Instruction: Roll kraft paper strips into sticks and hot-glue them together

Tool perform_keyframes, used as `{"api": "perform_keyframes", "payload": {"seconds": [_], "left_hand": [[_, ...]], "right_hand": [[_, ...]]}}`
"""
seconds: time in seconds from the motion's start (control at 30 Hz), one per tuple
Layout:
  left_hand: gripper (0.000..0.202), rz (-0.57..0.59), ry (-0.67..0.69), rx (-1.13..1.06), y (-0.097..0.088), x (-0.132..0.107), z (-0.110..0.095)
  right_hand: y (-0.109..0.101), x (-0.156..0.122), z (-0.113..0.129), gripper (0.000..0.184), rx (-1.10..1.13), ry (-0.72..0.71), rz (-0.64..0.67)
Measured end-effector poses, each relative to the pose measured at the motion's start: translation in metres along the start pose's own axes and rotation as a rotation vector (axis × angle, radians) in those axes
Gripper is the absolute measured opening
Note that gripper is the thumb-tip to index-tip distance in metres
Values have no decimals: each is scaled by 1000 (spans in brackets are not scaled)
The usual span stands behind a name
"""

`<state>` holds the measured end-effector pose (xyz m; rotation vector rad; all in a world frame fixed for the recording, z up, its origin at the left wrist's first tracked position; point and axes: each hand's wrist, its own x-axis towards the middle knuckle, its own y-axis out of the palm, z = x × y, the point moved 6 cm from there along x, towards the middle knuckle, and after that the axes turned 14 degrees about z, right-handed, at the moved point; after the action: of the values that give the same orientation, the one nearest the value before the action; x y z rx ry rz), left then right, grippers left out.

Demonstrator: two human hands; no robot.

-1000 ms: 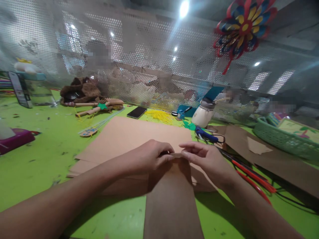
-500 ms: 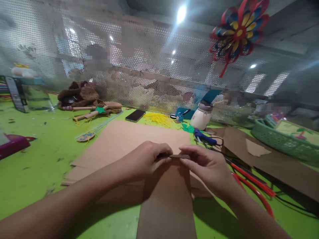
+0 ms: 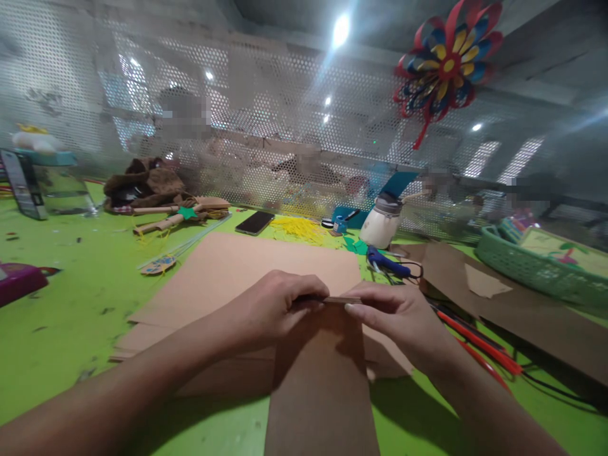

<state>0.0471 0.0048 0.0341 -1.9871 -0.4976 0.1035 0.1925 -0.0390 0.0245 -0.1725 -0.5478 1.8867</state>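
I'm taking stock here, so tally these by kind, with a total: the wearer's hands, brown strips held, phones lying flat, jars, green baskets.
Hands: 2, left hand and right hand
Brown strip: 1
Flat phone: 1
Jars: 2, clear jar and white jar
Green basket: 1
Total: 7

perforated screen, seemingly metal | bright ceiling lamp | green tabletop
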Motion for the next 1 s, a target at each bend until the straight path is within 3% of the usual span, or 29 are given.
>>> {"api": "perform_keyframes", "payload": {"seconds": [0.23,0.43,0.63,1.0], "left_hand": [[26,-41,79,-76,-2,0,-1],[27,-50,61,-95,0,-1,3],[28,-102,97,-135,1,-1,2],[26,9,-92,-194,2,3,9]], "right_hand": [[1,1,6,15,-138,-95,-44],[2,-1,12,18,-195,-186,-85],[-1,-2,9,20,-193,-197,-157],[1,-1,4,15,-110,-137,-181]]}}
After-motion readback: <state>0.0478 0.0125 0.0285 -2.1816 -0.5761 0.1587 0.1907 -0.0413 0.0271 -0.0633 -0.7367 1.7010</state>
